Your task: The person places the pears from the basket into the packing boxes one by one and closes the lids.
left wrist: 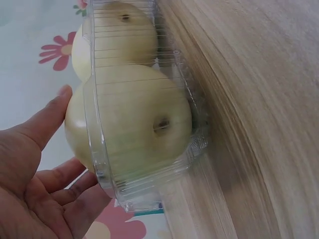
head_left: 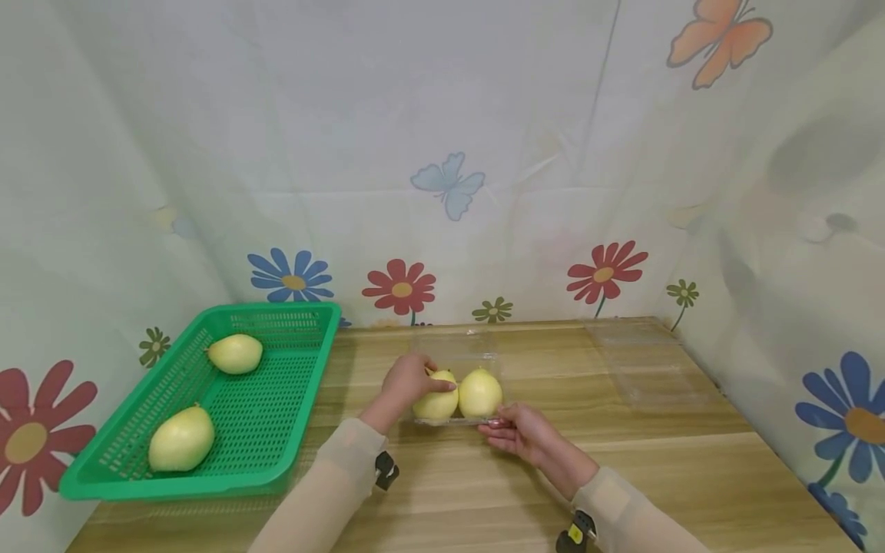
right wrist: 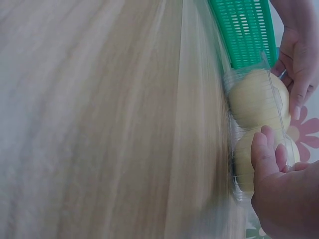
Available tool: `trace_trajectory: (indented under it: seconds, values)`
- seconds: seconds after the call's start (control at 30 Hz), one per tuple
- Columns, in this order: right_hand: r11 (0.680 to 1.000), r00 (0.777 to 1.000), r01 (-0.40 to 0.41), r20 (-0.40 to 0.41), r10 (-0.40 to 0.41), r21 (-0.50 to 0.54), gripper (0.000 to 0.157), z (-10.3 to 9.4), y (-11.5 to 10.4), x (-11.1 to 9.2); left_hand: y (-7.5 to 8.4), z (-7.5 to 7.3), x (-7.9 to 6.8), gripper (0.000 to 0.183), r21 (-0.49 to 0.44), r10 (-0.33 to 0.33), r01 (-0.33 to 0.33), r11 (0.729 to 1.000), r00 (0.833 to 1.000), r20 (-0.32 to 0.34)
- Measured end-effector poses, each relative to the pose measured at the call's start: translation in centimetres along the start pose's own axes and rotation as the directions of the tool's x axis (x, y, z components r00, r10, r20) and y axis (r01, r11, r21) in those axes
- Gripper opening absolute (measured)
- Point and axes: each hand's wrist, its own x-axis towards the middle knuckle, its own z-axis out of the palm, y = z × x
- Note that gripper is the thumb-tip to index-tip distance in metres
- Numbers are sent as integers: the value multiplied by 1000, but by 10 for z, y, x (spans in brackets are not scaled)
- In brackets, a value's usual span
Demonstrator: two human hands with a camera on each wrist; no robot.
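Note:
Two pale yellow pears, a left one [head_left: 437, 402] and a right one [head_left: 480, 394], sit side by side in a clear plastic clamshell box [left wrist: 102, 167]. Its lid [head_left: 449, 340] is folded back toward the wall. My left hand [head_left: 409, 379] grips the left pear from its left side, thumb and fingers spread about its upper part. At the box's front right corner, my right hand [head_left: 523, 434] pinches the rim, with fingers along the outside of the front wall. In the left wrist view the pears' bottom ends show through the ribbed plastic.
On the left stands a green mesh basket [head_left: 319, 384] with a pear at the back [head_left: 236, 354] and another at the front [head_left: 182, 439]. More clear plastic packaging [head_left: 646, 359] lies at the back right of the wooden table [head_left: 664, 476]. Flower-printed sheeting [head_left: 525, 253] closes off the back and sides.

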Motion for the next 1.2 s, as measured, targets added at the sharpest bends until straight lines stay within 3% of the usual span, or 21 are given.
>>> trace_trajectory:
  seconds: [0.2, 0.57, 0.7, 0.8, 1.0, 1.13, 1.2]
  values:
    - [1000, 1000, 2, 11, -2, -9, 22, -1, 1, -2, -3, 0, -1, 44, -6, 6, -7, 1000, 1000, -22]
    - [997, 1000, -6, 30, 9, -74, 16, -4, 0, -5, -11, -13, -6, 31, -143, 67, -71, 987, 997, -28]
    - [995, 999, -10, 31, 13, -100, 21, -7, 0, -7, -10, -15, -17, 33, -272, 78, -90, 958, 996, -52]
    - [992, 999, -21, 39, 26, -123, 25, -10, -1, -8, -10, -16, -29, 38, -437, 47, -68, 897, 997, -59]
    - [979, 999, -40, 3, 42, -199, 40, -19, -8, -12, -13, -21, -55, 58, -687, -66, 38, 725, 998, -15]
    - [964, 997, -60, -59, 47, -258, 49, -24, -18, -13, -19, -25, -69, 67, -793, -123, 115, 599, 991, 51]
    - [960, 996, -64, -75, 45, -273, 53, -26, -22, -13, -23, -24, -75, 70, -844, -145, 155, 514, 985, 93]
